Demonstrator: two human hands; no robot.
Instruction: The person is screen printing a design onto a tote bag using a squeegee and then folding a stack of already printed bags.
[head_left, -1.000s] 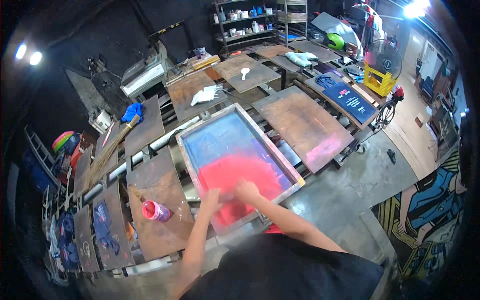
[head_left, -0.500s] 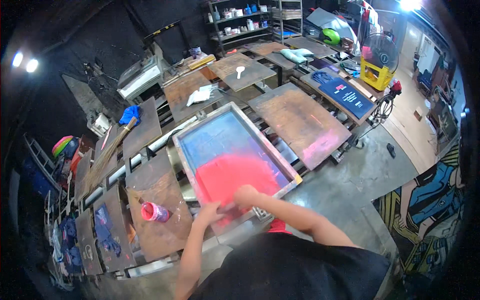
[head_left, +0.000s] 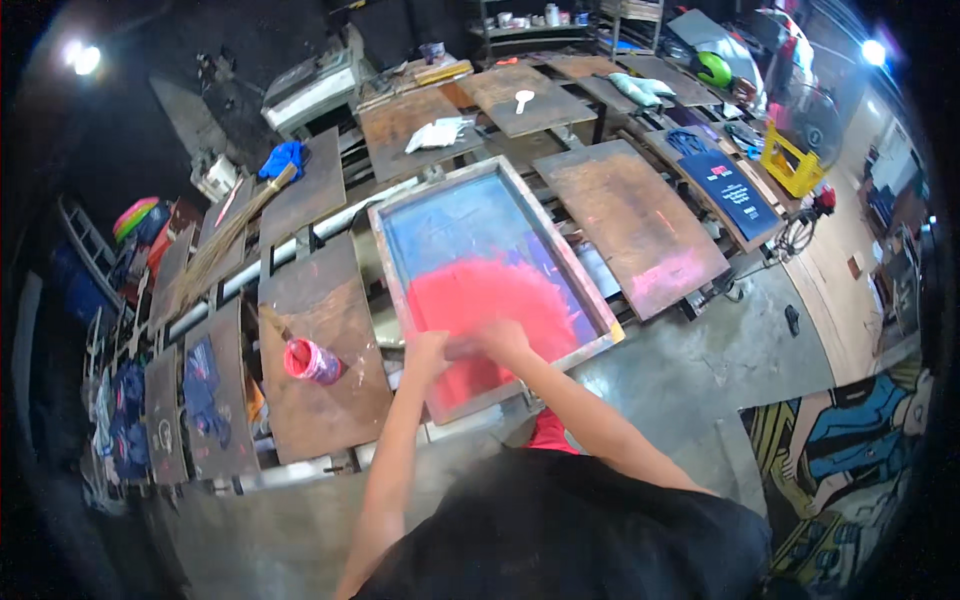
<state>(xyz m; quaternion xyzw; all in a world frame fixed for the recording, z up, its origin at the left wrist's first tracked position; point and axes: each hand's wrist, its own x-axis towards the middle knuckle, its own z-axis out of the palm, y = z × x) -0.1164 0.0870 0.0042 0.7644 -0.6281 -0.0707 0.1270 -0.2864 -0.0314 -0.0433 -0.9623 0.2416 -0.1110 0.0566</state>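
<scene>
A wooden-framed printing screen [head_left: 563, 253] lies tilted on the bench in front of me, its blue mesh coated with bright pink ink [head_left: 490, 290] over the near half. My left hand [head_left: 428, 352] and my right hand [head_left: 503, 342] are side by side over the inked part, closed on a squeegee [head_left: 462, 348]. Motion blur and my fingers hide most of this tool. Left of the screen, an open tub of pink ink [head_left: 312, 361] stands on a brown board [head_left: 325, 420].
Right of the screen is a flat board [head_left: 630, 220] with a pink smear. Beyond it, a dark printed shirt [head_left: 728, 190] lies on another board. A white scraper [head_left: 524, 99], a white cloth bundle [head_left: 437, 134] and a straw broom [head_left: 225, 245] rest on the farther boards.
Both hands have moved away from the screen's near edge, farther up the mesh, with the squeegee between them. The whole view has shifted slightly.
</scene>
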